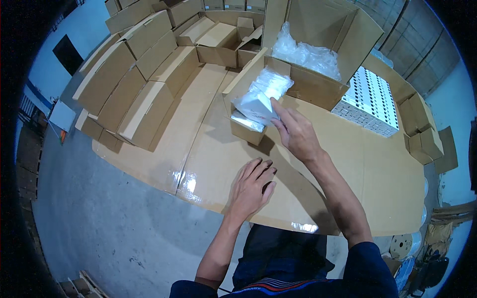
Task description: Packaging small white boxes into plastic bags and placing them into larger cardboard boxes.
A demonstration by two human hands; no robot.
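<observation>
My right hand grips a white plastic-wrapped packet at its lower right edge, holding it over a small open cardboard box in the middle of the table. Another shiny packet lies inside that box. My left hand rests flat on the cardboard-covered table just in front of the box, fingers together, holding nothing.
A large open carton holding clear plastic bags stands behind the small box. Several closed long cartons are stacked at the left. A white tray of small parts lies at the right, small boxes beyond it.
</observation>
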